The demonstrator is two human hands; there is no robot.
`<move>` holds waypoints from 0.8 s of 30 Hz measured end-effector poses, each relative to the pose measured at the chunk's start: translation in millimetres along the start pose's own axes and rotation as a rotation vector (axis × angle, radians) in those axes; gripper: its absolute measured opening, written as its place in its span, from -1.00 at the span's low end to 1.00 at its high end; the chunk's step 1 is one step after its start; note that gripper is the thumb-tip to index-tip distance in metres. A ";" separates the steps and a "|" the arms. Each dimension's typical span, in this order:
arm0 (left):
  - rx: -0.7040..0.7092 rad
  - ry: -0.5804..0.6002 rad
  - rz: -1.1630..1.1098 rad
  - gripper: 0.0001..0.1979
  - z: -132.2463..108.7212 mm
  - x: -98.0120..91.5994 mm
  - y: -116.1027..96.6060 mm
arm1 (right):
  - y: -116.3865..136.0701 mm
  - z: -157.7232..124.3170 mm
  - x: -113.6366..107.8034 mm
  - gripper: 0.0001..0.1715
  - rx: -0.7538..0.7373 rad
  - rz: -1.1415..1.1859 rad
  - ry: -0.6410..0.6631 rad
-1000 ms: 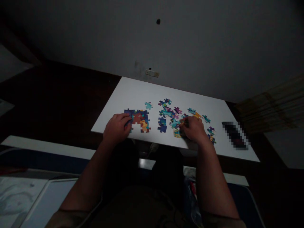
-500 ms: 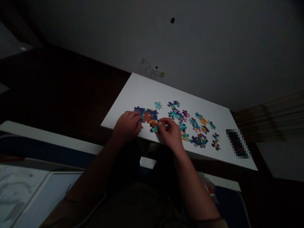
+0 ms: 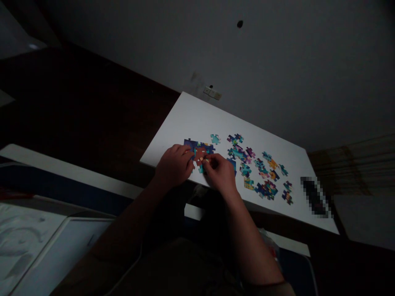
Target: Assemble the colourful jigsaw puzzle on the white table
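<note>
A partly joined jigsaw puzzle [image 3: 200,153], dark blue with a brown figure, lies near the front left edge of the white table. My left hand [image 3: 175,165] rests over its left side, fingers stretched onto the pieces and covering part of them. At the puzzle's lower right, my right hand [image 3: 220,172] pinches a puzzle piece [image 3: 206,160] between thumb and fingers; most of that piece is hidden. Just above the joined part lies a loose light-blue piece [image 3: 215,139]. A blue piece [image 3: 232,164] shows beside the right hand.
Several loose puzzle pieces [image 3: 266,190] spread over the middle and right of the table [image 3: 185,119]. A blurred dark object [image 3: 315,197] lies at the table's right end. Behind stands a wall with a socket strip [image 3: 212,93]. A white-edged bench [image 3: 70,170] runs below.
The view has shifted, so the table sits further right. My right fingers have moved slightly closer to the brown figure with the piece. My left hand stays on the puzzle's left side.
</note>
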State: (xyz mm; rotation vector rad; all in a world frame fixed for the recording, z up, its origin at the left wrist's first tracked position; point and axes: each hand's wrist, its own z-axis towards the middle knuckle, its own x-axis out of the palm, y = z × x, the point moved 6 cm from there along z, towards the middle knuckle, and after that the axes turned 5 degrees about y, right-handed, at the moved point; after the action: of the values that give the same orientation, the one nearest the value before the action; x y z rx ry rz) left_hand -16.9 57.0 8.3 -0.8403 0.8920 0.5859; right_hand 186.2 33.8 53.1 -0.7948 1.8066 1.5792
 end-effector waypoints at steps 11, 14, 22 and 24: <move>-0.033 0.068 0.007 -0.74 2.1 -3.9 -2.1 | -25.6 -7.9 -18.2 -0.69 0.030 0.342 -0.195; -0.053 0.080 -0.012 -0.71 2.9 -5.3 -0.8 | -47.1 -27.4 -31.6 -0.71 0.071 0.323 -0.278; -0.064 0.074 -0.003 -0.71 5.0 -3.5 2.5 | -51.5 -69.9 -3.9 -0.79 -0.191 0.138 -0.176; -0.064 0.086 0.007 -0.70 5.6 -3.4 3.0 | -45.4 -74.3 4.5 -0.74 -0.242 0.072 -0.173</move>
State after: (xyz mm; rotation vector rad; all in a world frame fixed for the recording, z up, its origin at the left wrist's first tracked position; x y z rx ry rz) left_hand -18.4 62.9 12.0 -0.9264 0.9588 0.5905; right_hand 214.1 -45.2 29.0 -0.6821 1.5563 1.8772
